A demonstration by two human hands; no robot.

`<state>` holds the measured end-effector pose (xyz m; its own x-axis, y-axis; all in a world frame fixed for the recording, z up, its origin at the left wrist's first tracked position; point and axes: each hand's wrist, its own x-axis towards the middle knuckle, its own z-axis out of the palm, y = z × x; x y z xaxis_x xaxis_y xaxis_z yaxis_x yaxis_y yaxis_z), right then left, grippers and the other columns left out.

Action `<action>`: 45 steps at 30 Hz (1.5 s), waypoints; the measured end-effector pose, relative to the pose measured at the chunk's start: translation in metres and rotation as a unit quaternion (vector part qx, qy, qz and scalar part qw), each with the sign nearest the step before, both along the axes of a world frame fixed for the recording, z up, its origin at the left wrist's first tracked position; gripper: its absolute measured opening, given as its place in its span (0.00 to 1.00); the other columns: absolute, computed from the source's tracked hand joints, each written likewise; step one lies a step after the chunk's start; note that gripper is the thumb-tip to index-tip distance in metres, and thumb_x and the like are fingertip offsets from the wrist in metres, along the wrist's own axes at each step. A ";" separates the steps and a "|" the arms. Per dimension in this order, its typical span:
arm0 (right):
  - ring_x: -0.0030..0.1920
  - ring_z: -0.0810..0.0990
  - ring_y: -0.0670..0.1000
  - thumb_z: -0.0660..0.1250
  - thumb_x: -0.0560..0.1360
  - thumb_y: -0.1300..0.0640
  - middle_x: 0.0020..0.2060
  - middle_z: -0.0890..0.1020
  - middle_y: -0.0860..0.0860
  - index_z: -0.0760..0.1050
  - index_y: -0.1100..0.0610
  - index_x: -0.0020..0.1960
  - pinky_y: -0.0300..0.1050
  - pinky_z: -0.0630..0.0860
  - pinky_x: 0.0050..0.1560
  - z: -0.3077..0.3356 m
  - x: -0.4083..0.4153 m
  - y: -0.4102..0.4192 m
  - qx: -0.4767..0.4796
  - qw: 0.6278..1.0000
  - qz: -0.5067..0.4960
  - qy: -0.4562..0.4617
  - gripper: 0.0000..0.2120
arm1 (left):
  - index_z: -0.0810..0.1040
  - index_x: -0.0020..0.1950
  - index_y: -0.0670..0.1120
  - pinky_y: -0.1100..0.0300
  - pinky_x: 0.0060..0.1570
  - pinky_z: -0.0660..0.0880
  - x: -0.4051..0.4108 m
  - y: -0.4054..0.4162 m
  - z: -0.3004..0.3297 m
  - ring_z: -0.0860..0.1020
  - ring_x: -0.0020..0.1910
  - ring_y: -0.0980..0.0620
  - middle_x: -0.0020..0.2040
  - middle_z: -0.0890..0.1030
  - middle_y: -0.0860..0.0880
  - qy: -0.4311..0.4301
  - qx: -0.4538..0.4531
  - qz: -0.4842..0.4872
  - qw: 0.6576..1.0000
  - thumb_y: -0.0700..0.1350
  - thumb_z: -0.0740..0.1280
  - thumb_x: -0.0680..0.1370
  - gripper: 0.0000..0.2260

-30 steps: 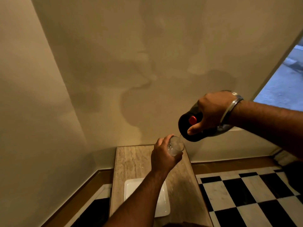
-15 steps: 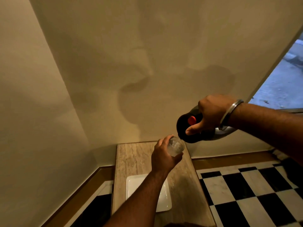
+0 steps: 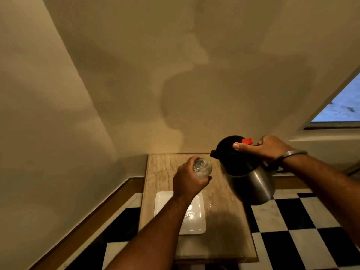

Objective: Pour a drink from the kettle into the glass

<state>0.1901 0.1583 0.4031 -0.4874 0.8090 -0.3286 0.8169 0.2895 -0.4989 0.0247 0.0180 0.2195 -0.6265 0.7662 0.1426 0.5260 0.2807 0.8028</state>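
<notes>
A steel kettle [image 3: 253,184] with a black top and a red button hangs above the right side of a small marble table [image 3: 163,172]. My right hand [image 3: 265,148] grips its handle, thumb across the black lid, and the kettle stands nearly upright with its spout pointing left. My left hand [image 3: 188,181] holds a clear glass [image 3: 202,168] over the table, just left of the spout. The glass shows clear liquid with bubbles. No stream runs between spout and glass.
A white rectangular tray [image 3: 161,201] lies on the table under my left forearm. Beige walls close in behind and to the left. A black-and-white checkered floor [image 3: 292,221] spreads to the right. A window [image 3: 342,106] sits at the upper right.
The kettle has swung from a steep forward tilt back to nearly upright and dropped lower. The glass stays in my left hand at about the same spot.
</notes>
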 end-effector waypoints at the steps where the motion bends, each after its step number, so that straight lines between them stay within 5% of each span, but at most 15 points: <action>1: 0.23 0.74 0.50 0.67 0.50 0.24 0.18 0.75 0.49 0.73 0.57 0.27 0.43 0.71 0.28 -0.010 0.007 0.003 -0.025 0.999 -0.018 0.022 0.34 | 0.71 0.62 0.59 0.54 0.48 0.79 0.003 0.003 -0.003 0.78 0.52 0.52 0.55 0.81 0.55 0.008 -0.008 0.009 1.000 0.62 0.78 0.59 0.34; 7: 0.20 0.70 0.50 0.65 0.49 0.21 0.17 0.72 0.50 0.69 0.55 0.22 0.46 0.68 0.31 -0.076 0.041 0.010 -0.113 0.979 -0.107 0.134 0.35 | 0.71 0.64 0.57 0.55 0.49 0.77 0.012 0.011 -0.024 0.76 0.54 0.51 0.60 0.76 0.52 0.007 -0.087 0.056 0.995 0.62 0.78 0.59 0.36; 12: 0.36 0.81 0.61 0.60 0.55 0.22 0.34 0.83 0.60 0.80 0.64 0.39 0.55 0.77 0.44 -0.137 0.064 0.000 -0.191 0.948 -0.162 0.195 0.43 | 0.71 0.63 0.53 0.57 0.51 0.74 0.012 -0.001 -0.053 0.77 0.53 0.50 0.59 0.78 0.52 -0.006 -0.199 0.054 0.979 0.59 0.78 0.61 0.34; 20: 0.30 0.75 0.56 0.59 0.64 0.26 0.25 0.78 0.54 0.75 0.58 0.30 0.48 0.70 0.35 -0.255 0.073 -0.018 -0.205 0.904 -0.293 0.233 0.33 | 0.74 0.62 0.46 0.55 0.55 0.72 -0.005 -0.024 -0.145 0.77 0.55 0.45 0.57 0.80 0.46 -0.034 -0.266 0.062 0.961 0.52 0.80 0.62 0.31; 26: 0.35 0.78 0.54 0.51 0.63 0.22 0.28 0.79 0.51 0.75 0.53 0.45 0.50 0.72 0.42 -0.337 0.063 -0.027 -0.222 0.880 -0.335 0.254 0.36 | 0.74 0.63 0.46 0.57 0.53 0.70 -0.019 -0.025 -0.217 0.77 0.55 0.45 0.57 0.80 0.46 -0.056 -0.278 0.077 0.956 0.54 0.80 0.62 0.33; 28: 0.36 0.78 0.55 0.48 0.62 0.19 0.28 0.80 0.51 0.76 0.51 0.37 0.52 0.72 0.46 -0.360 0.058 -0.031 -0.212 0.879 -0.344 0.255 0.37 | 0.74 0.62 0.47 0.59 0.51 0.68 -0.023 -0.024 -0.236 0.77 0.55 0.46 0.57 0.79 0.47 -0.060 -0.279 0.074 0.955 0.54 0.80 0.62 0.32; 31: 0.38 0.79 0.57 0.45 0.57 0.16 0.30 0.82 0.53 0.78 0.51 0.28 0.49 0.71 0.46 -0.384 0.052 -0.034 -0.206 0.873 -0.372 0.239 0.42 | 0.74 0.63 0.47 0.61 0.51 0.67 -0.025 -0.022 -0.257 0.77 0.56 0.47 0.58 0.79 0.48 -0.069 -0.281 0.066 0.955 0.53 0.80 0.62 0.32; 38: 0.50 0.79 0.60 0.40 0.61 0.20 0.40 0.83 0.60 0.77 0.53 0.34 0.49 0.65 0.54 -0.416 0.048 -0.048 -0.235 0.848 -0.411 0.237 0.42 | 0.73 0.62 0.48 0.60 0.52 0.68 -0.019 -0.027 -0.291 0.77 0.55 0.47 0.57 0.79 0.49 -0.060 -0.286 0.034 0.956 0.54 0.80 0.62 0.32; 42: 0.48 0.79 0.57 0.39 0.63 0.22 0.42 0.82 0.59 0.76 0.57 0.39 0.42 0.67 0.45 -0.424 0.053 -0.054 -0.253 0.840 -0.419 0.234 0.43 | 0.72 0.64 0.48 0.60 0.52 0.68 -0.017 -0.026 -0.294 0.77 0.55 0.47 0.58 0.79 0.49 -0.047 -0.301 0.019 0.952 0.55 0.79 0.63 0.33; 45: 0.48 0.79 0.58 0.38 0.70 0.26 0.42 0.83 0.60 0.76 0.59 0.37 0.48 0.68 0.55 -0.421 0.053 -0.054 -0.250 0.848 -0.411 0.221 0.42 | 0.68 0.70 0.49 0.55 0.55 0.71 -0.018 -0.025 -0.283 0.76 0.60 0.46 0.65 0.76 0.49 -0.037 -0.333 0.003 0.942 0.59 0.78 0.65 0.38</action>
<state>0.2427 0.1046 -0.0183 0.0093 0.7493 -0.6622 0.3406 -0.6250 -0.7024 0.0067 -0.0068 -0.0630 -0.6212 0.6663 -0.4125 0.4724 0.7383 0.4814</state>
